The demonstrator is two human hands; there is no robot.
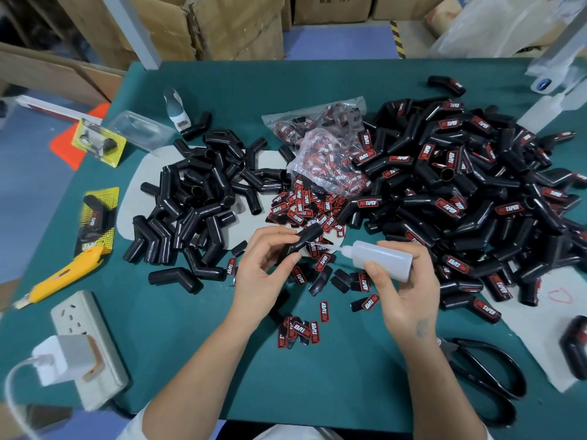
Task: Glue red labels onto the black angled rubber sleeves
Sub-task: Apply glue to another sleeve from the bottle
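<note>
The left hand (270,265) holds a black angled sleeve (300,241) in a pinching grip; the right hand (403,287) grips a glue bottle (381,258), its nozzle touching the sleeve, loose red labels (301,331) lying just beneath both on the bench (317,392)

On the table (197,344), the left hand (263,274) and right hand (403,290) sit at the centre. The held sleeve (301,241) lies at 1 o'clock of the left hand; the glue bottle (381,257) is in the right hand, its nozzle pointing at 9 o'clock toward the sleeve. The unlabelled sleeves (203,198) pile at 10 o'clock, the labelled sleeves (470,198) at 2 o'clock. Loose labels (305,204) lie at 12, with the label bags (327,144) behind them. The scissors (489,373) lie at 4, the power strip (85,344) at 8, the utility knife (60,277) at 9.
</note>
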